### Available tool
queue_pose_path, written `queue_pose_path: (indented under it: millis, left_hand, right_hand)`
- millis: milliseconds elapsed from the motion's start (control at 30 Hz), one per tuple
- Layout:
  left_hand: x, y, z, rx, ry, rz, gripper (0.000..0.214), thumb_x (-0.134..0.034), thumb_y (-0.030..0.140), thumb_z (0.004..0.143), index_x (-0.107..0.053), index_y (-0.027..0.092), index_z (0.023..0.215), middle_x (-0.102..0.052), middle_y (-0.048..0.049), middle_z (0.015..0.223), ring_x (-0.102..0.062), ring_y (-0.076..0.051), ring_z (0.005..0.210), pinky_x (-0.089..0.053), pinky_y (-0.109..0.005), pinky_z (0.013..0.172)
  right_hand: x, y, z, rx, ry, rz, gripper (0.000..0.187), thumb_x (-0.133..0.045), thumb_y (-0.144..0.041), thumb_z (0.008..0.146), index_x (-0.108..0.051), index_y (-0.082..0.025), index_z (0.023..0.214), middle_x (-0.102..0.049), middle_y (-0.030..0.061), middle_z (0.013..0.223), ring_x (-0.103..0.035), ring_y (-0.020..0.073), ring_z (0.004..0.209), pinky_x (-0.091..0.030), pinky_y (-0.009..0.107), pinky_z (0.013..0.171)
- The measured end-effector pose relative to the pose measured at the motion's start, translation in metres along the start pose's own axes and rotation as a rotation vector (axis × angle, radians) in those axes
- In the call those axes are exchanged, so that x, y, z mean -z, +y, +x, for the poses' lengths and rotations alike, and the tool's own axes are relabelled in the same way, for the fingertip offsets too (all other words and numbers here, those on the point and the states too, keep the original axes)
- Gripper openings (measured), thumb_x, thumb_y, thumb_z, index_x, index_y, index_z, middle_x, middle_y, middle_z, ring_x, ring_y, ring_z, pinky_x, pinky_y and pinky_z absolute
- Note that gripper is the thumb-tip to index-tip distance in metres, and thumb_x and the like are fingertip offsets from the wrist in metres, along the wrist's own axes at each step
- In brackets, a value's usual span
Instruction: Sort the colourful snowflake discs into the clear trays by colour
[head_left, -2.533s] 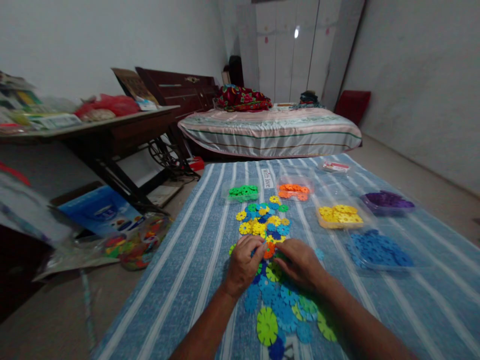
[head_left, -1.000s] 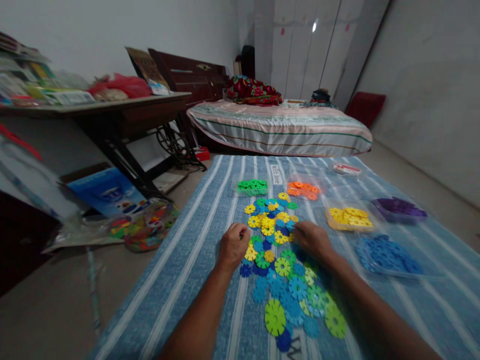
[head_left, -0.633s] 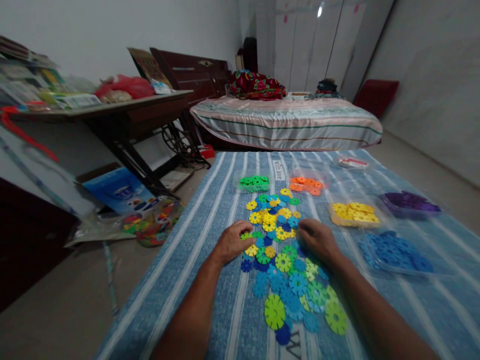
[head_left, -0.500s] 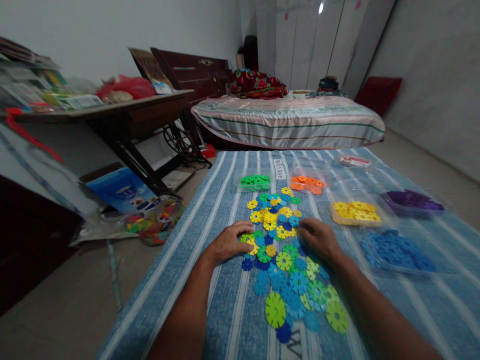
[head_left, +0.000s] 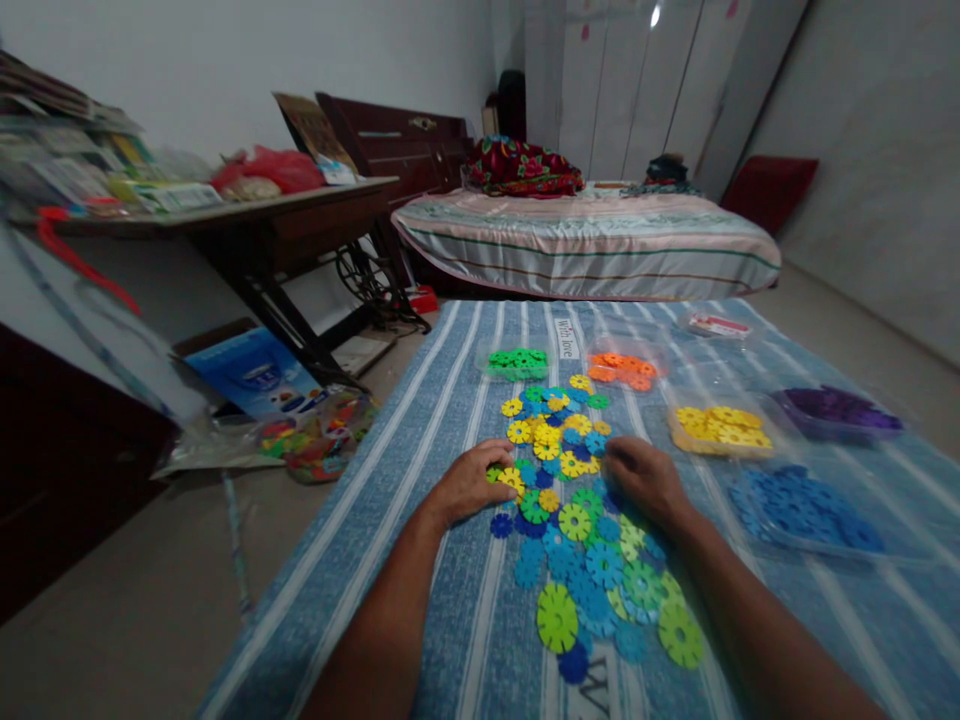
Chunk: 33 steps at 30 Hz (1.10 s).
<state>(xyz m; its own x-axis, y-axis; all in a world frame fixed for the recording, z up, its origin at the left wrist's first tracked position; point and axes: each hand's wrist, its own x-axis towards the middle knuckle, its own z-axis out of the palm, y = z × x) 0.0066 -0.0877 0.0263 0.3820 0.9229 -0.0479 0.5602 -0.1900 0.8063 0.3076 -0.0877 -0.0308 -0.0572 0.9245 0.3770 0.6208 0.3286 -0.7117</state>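
A loose pile of notched plastic snowflake discs [head_left: 576,522] in yellow, green, lime and several blues runs down the middle of the striped cloth. At the pile's left edge is my left hand [head_left: 472,482], its thumb and fingers apart around a yellow disc [head_left: 511,483] and some green ones; they rest at these discs without a clear grip. My right hand [head_left: 646,480] lies at the right edge, near a blue disc [head_left: 595,443]. Its fingers are curled closed and turned away, so whatever they may hold is hidden.
Clear tubs hold sorted discs: green [head_left: 517,362], orange [head_left: 622,370], yellow [head_left: 720,428], purple [head_left: 836,412] and blue [head_left: 810,512]. A small clear container [head_left: 718,326] sits at the far right. Beyond the table stands a bed [head_left: 585,240]; a cluttered sewing table [head_left: 292,205] is on the left.
The whole view has shifted slightly, so everything appears a little further right. Both hands keep almost the same places beside the pile.
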Motion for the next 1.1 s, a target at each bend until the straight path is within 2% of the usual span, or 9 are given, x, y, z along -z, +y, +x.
queue_pose_path:
  millis: [167, 300, 400, 533, 667, 767, 967, 1033, 1100]
  left_hand:
    - [-0.001, -0.001, -0.002, 0.001, 0.063, -0.105, 0.021, -0.075, 0.026, 0.060, -0.056, 0.018, 0.066, -0.065, -0.0118, 0.125, -0.059, -0.026, 0.118, -0.042, -0.041, 0.104]
    - [-0.001, -0.003, 0.000, 0.046, 0.125, -0.155, 0.021, -0.073, 0.033, 0.063, -0.060, 0.017, 0.063, -0.067, -0.0136, 0.121, -0.063, -0.026, 0.110, -0.046, -0.040, 0.098]
    - [-0.004, -0.001, 0.002, 0.057, 0.205, -0.155, 0.023, -0.070, 0.038, 0.068, -0.064, 0.016, 0.065, -0.068, -0.0143, 0.119, -0.064, -0.026, 0.107, -0.048, -0.040, 0.096]
    - [-0.014, 0.011, 0.002, -0.052, 0.333, -0.072, 0.023, -0.070, 0.037, 0.072, -0.062, 0.018, 0.063, -0.065, -0.0121, 0.124, -0.061, -0.025, 0.114, -0.043, -0.041, 0.106]
    - [-0.031, 0.029, -0.001, -0.161, 0.313, -0.008, 0.017, -0.070, 0.032, 0.076, -0.063, 0.019, 0.068, -0.063, -0.0110, 0.129, -0.058, -0.025, 0.121, -0.041, -0.041, 0.109]
    - [-0.041, 0.038, -0.004, -0.195, 0.240, 0.011, 0.012, -0.070, 0.027, 0.077, -0.065, 0.019, 0.069, -0.063, -0.0101, 0.131, -0.057, -0.025, 0.122, -0.043, -0.041, 0.109]
    - [-0.051, 0.039, -0.006, -0.249, 0.186, 0.008, 0.008, -0.071, 0.023, 0.075, -0.065, 0.020, 0.070, -0.064, -0.0108, 0.128, -0.058, -0.025, 0.120, -0.045, -0.039, 0.106]
    - [-0.048, 0.037, -0.004, -0.249, 0.209, 0.027, 0.007, -0.072, 0.025, 0.075, -0.067, 0.020, 0.074, -0.065, -0.0106, 0.126, -0.060, -0.024, 0.118, -0.046, -0.039, 0.104]
    - [-0.042, 0.033, -0.002, -0.232, 0.252, 0.062, 0.008, -0.072, 0.026, 0.074, -0.067, 0.020, 0.078, -0.068, -0.0098, 0.120, -0.062, -0.023, 0.113, -0.047, -0.039, 0.103]
  right_hand:
    - [0.000, 0.001, -0.001, 0.010, -0.005, -0.008, 0.025, -0.049, -0.036, 0.083, -0.069, -0.022, 0.086, -0.069, 0.0037, 0.082, -0.064, 0.0205, 0.075, -0.050, 0.032, 0.070]
    - [-0.001, 0.003, -0.002, 0.063, -0.001, -0.065, 0.025, -0.046, -0.033, 0.086, -0.068, -0.022, 0.086, -0.069, 0.0047, 0.082, -0.063, 0.0200, 0.075, -0.049, 0.031, 0.069]
    - [-0.002, -0.001, -0.003, 0.169, 0.006, -0.175, 0.029, -0.043, -0.032, 0.090, -0.067, -0.021, 0.079, -0.066, 0.0060, 0.076, -0.061, 0.0198, 0.072, -0.046, 0.030, 0.068]
    - [-0.006, -0.018, -0.007, 0.335, 0.020, -0.227, 0.032, -0.042, -0.033, 0.096, -0.068, -0.020, 0.083, -0.066, 0.0078, 0.075, -0.060, 0.0204, 0.073, -0.045, 0.031, 0.070]
    - [-0.008, -0.042, -0.014, 0.424, -0.047, -0.077, 0.027, -0.049, -0.038, 0.097, -0.067, -0.019, 0.102, -0.071, 0.0092, 0.088, -0.063, 0.0205, 0.081, -0.048, 0.031, 0.074]
    - [-0.009, -0.059, -0.018, 0.405, -0.146, 0.039, 0.026, -0.049, -0.038, 0.098, -0.067, -0.020, 0.102, -0.071, 0.0069, 0.085, -0.064, 0.0184, 0.076, -0.049, 0.029, 0.069]
    - [-0.007, -0.069, -0.018, 0.237, -0.282, 0.215, 0.031, -0.048, -0.038, 0.097, -0.069, -0.019, 0.083, -0.070, 0.0022, 0.073, -0.064, 0.0145, 0.065, -0.048, 0.024, 0.062]
    - [-0.002, -0.066, -0.015, 0.200, -0.263, 0.220, 0.032, -0.049, -0.040, 0.095, -0.069, -0.020, 0.080, -0.070, 0.0013, 0.071, -0.064, 0.0149, 0.063, -0.049, 0.025, 0.061]
    - [0.008, -0.060, -0.009, 0.184, -0.147, 0.184, 0.031, -0.050, -0.041, 0.093, -0.070, -0.021, 0.079, -0.071, 0.0023, 0.072, -0.065, 0.0164, 0.064, -0.051, 0.026, 0.062]
